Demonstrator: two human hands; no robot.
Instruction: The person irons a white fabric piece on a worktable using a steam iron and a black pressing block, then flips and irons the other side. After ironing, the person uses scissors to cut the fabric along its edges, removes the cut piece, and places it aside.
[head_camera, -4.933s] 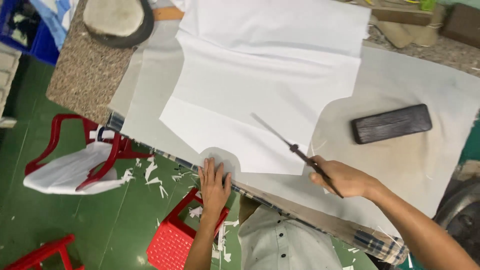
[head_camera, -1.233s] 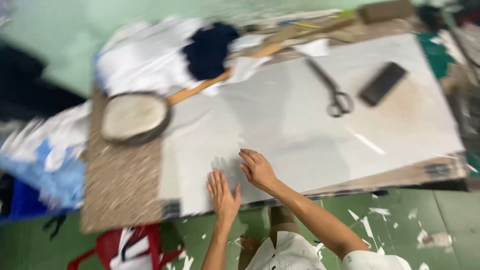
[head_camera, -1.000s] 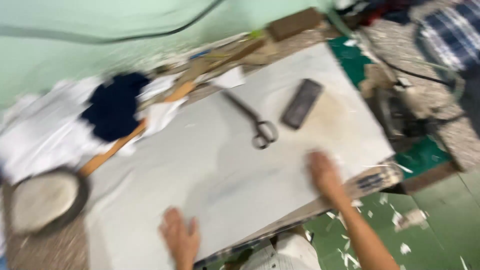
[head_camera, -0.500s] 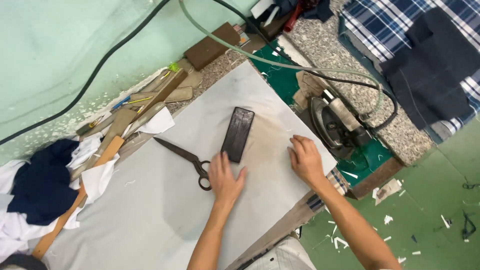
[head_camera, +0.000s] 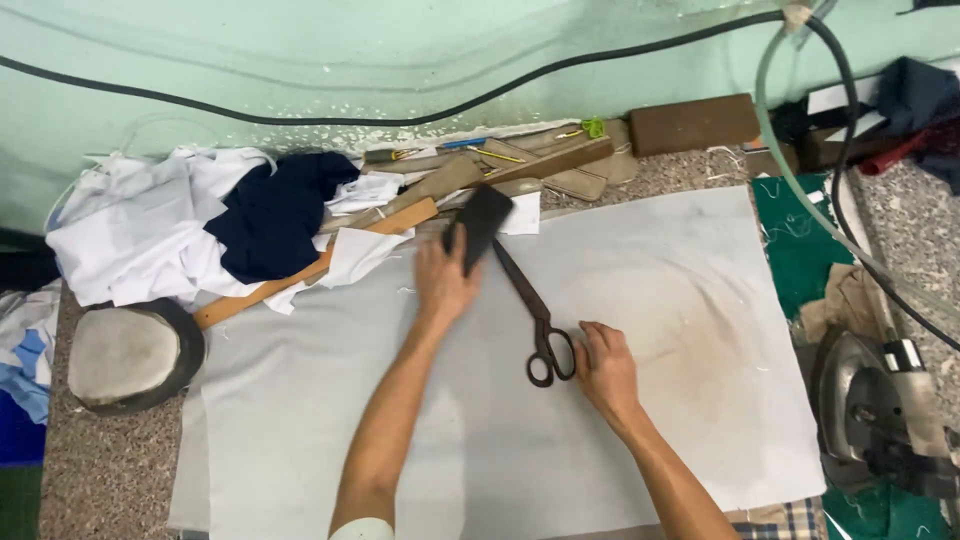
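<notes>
My left hand (head_camera: 443, 283) grips a flat black block (head_camera: 481, 226) near the far edge of the white cloth pad (head_camera: 700, 300) and holds it tilted up. My right hand (head_camera: 603, 367) rests on the pad with its fingers at the handles of large dark scissors (head_camera: 533, 315), which lie between my two hands with the blades pointing away from me.
A heap of white and navy fabric (head_camera: 220, 225) lies at far left beside wooden sticks (head_camera: 440, 190). A round padded disc (head_camera: 125, 352) sits at the left edge. An iron (head_camera: 880, 410) stands at the right on green cloth. Cables and a hose (head_camera: 800, 190) run along the wall.
The camera has swung round to face the wall. My left hand has picked the black block up and carried it to the pad's far edge. My right hand has come to the scissors.
</notes>
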